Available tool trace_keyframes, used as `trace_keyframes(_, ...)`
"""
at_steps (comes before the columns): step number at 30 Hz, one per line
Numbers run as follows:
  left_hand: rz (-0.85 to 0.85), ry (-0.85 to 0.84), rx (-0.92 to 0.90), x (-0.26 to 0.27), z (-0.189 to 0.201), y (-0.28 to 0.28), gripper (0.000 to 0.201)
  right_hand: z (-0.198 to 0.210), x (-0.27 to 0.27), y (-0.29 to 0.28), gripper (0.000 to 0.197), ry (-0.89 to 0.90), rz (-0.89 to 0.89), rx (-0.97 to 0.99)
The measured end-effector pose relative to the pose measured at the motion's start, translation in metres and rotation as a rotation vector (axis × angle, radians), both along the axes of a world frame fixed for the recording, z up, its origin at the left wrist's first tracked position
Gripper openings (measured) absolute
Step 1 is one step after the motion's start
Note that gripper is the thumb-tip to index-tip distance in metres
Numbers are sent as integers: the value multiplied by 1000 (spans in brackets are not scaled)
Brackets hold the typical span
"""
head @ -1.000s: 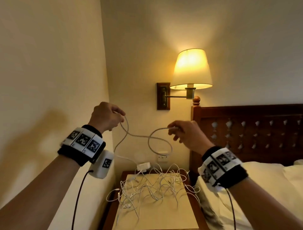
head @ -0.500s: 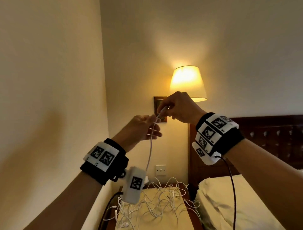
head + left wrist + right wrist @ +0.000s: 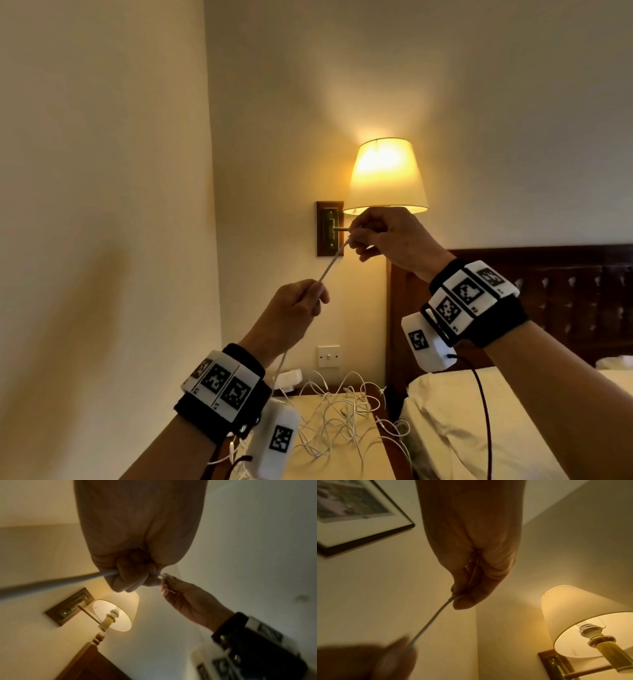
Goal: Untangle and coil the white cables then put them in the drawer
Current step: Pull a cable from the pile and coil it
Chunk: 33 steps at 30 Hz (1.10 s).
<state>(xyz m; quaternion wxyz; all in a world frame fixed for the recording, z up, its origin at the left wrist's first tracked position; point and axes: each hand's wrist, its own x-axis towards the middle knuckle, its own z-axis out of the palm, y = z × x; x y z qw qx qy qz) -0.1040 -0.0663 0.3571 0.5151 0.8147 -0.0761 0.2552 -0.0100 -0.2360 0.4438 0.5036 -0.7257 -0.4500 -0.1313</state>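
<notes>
A white cable (image 3: 330,266) runs taut between my two raised hands in front of the wall. My right hand (image 3: 356,236) pinches its upper end just below the lamp, and the right wrist view shows the cable (image 3: 433,619) leaving thumb and forefinger. My left hand (image 3: 317,294), lower and to the left, grips the cable (image 3: 56,580) in a fist; from there it hangs down toward a white plug (image 3: 289,377). A tangle of thin white cables (image 3: 339,414) lies on the nightstand (image 3: 346,466) below. No drawer is in view.
A lit wall lamp (image 3: 385,176) on a wooden plate (image 3: 329,228) hangs right behind my right hand. A wall switch (image 3: 329,356) sits above the nightstand. The bed (image 3: 462,428) and dark headboard (image 3: 565,294) fill the right. The left wall stands close.
My hands, first apart with a slack looped cable, came together and now draw it straight. The left hand dropped lower and left; the right stays up by the lamp.
</notes>
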Motion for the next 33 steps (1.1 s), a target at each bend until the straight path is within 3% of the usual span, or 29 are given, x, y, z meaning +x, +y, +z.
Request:
trace_keyframes(2,159,-124,166,1,-5,7,31,-1,1,-9,6,69,9,-140)
trace_keyframes(5,275,-266,503,2,5,12,29,-12,-9,-4,22,-94,-87,-439)
trace_keyframes(7,302,-333,701,5,14,11,24,-19,-21,6,28,-126,-64,-483)
trace_keyframes(11,407,-436,933,5,24,11,23,-28,-33,15,26,322,143,-279)
trace_keyframes(14,510,-414,1059,4,21,17,27,-34,-31,16,32,472,171,-240)
trace_keyframes(18,443,-359,986,5,16,25,39,-43,-31,18,36,620,269,-223)
trace_keyframes(21,305,-336,825,7,12,35,34,-50,-28,12,36,739,413,-65)
trace_keyframes(24,272,-306,622,7,-2,58,30,-53,-21,-8,33,851,537,134)
trace_keyframes(29,316,-320,550,7,-22,66,30,-60,-16,-17,25,882,599,-51)
trace_keyframes(33,403,-335,553,13,-17,71,31,-62,-20,-10,32,904,567,35)
